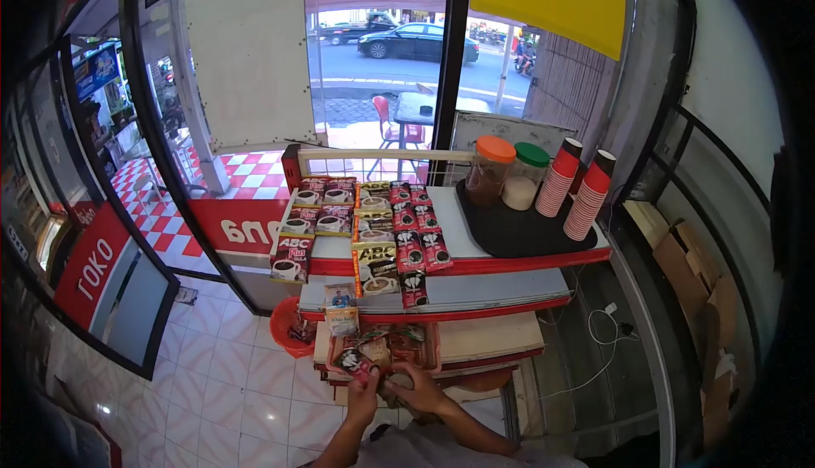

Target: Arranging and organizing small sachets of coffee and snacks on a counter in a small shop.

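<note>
Close to my body, my left hand (363,395) pinches a black-and-red coffee sachet (354,362) between thumb and fingers. My right hand (420,388) is beside it, its fingers curled around a small dark packet (393,386) whose kind is hard to make out. Just beyond both hands, a pink-red plastic basket (435,355) on a lower shelf holds several loose sachets. On the shelves ahead, strips of pink ABC coffee sachets (292,257), gold-and-black ABC sachets (377,267) and black-and-red sachets (414,288) drape over the top edge. A white coffee sachet strip (342,320) hangs lower.
A black tray (509,244) bears an orange-lidded jar (491,166), a green-lidded jar (523,181) and two stacks of red paper cups (552,188). An orange-red bin (280,328) stands left of the shelves. A white cable (595,377) and cardboard (684,258) lie right. A glass door (121,290) is left.
</note>
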Available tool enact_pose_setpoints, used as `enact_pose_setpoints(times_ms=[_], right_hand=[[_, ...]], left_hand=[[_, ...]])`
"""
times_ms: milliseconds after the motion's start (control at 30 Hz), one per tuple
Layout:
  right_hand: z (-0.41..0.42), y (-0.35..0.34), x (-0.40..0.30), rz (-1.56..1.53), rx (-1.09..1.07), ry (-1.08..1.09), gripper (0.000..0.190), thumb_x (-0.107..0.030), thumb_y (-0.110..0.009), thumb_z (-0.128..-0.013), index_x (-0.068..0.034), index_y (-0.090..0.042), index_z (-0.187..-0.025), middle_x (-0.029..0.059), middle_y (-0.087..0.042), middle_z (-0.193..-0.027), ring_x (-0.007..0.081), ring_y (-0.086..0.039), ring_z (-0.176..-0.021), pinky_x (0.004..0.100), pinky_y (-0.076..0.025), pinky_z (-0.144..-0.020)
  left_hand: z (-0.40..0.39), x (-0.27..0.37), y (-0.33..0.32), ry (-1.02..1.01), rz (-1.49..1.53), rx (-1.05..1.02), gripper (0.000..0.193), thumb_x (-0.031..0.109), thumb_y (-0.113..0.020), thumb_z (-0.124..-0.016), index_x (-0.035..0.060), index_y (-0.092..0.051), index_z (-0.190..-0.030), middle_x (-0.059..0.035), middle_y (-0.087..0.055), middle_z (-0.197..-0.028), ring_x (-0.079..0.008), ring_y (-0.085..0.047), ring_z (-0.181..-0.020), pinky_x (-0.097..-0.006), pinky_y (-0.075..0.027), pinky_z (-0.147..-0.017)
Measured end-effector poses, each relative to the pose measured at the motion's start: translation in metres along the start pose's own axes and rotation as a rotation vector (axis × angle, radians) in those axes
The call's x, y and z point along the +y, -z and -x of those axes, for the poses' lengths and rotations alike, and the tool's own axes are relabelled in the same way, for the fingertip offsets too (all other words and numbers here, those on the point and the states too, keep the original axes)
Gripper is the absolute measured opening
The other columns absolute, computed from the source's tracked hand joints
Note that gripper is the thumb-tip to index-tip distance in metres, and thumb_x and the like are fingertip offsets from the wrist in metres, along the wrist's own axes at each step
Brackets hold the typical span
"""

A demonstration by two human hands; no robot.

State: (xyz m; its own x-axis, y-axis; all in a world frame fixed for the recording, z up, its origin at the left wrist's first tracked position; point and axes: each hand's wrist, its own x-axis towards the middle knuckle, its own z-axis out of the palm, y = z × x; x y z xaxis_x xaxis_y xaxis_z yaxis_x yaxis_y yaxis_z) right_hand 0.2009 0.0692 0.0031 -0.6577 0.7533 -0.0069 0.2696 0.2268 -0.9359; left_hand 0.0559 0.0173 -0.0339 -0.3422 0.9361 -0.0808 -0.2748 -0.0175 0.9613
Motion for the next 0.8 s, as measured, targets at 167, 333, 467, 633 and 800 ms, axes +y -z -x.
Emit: enact_pose_setpoints(times_ms=[167, 333, 467, 633, 800], right_hand=[[0.000, -0.009, -0.036, 0.086, 0.450, 0.270, 0.043, -0.028, -0.073, -0.081, 0.000, -0.056, -0.109, 0.0187, -0.062, -0.102, 0.0281, -0.063, -0.096, 0.0354, -0.049, -0.080], [-0.001, -0.017, -0.001, 0.283, 0.391, 0.426, 0.037, -0.014, -0.072, -0.073, -0.003, -0.057, -0.105, 0.0173, -0.061, -0.097, 0.0344, -0.062, -0.089, 0.0369, -0.050, -0.073], [-0.004, -0.008, 0.024, 0.310, 0.397, 0.231, 0.034, -0.011, -0.070, -0.074, -0.005, -0.058, -0.105, 0.0167, -0.061, -0.098, 0.0342, -0.062, -0.092, 0.0391, -0.050, -0.076], [-0.002, -0.008, -0.029, 0.053, 0.617, 0.301, 0.027, -0.015, -0.071, -0.081, -0.003, -0.060, -0.102, 0.0168, -0.062, -0.096, 0.0303, -0.063, -0.089, 0.0393, -0.050, -0.077], [-0.014, -0.022, -0.055, 0.277, 0.510, 0.349, 0.045, -0.020, -0.072, -0.076, -0.003, -0.054, -0.114, 0.0180, -0.055, -0.108, 0.0360, -0.060, -0.094, 0.0410, -0.051, -0.076]], left_hand=[[0.006, 0.003, 0.008, 0.104, 0.216, 0.010, 0.038, 0.029, -0.039, -0.102, -0.0010, -0.053, -0.123, -0.0079, -0.062, -0.109, -0.0176, -0.059, -0.101, -0.0319, -0.048, -0.089], [0.008, 0.030, 0.004, 0.007, 0.083, -0.008, 0.042, 0.035, -0.036, -0.103, -0.0010, -0.053, -0.117, -0.0089, -0.061, -0.108, -0.0176, -0.059, -0.100, -0.0319, -0.048, -0.088], [0.010, 0.066, -0.004, -0.108, 0.286, 0.147, 0.043, 0.035, -0.037, -0.102, -0.0012, -0.058, -0.113, -0.0084, -0.061, -0.103, -0.0146, -0.057, -0.092, -0.0267, -0.045, -0.083], [0.012, 0.054, -0.006, -0.083, 0.213, 0.062, 0.046, 0.040, -0.031, -0.103, 0.0034, -0.050, -0.123, -0.0073, -0.060, -0.105, -0.0158, -0.057, -0.091, -0.0280, -0.046, -0.083], [0.018, 0.055, -0.015, 0.171, 0.564, -0.118, 0.052, 0.048, -0.031, -0.101, 0.0065, -0.042, -0.130, -0.0072, -0.052, -0.126, -0.0197, -0.051, -0.116, -0.0355, -0.040, -0.099]])
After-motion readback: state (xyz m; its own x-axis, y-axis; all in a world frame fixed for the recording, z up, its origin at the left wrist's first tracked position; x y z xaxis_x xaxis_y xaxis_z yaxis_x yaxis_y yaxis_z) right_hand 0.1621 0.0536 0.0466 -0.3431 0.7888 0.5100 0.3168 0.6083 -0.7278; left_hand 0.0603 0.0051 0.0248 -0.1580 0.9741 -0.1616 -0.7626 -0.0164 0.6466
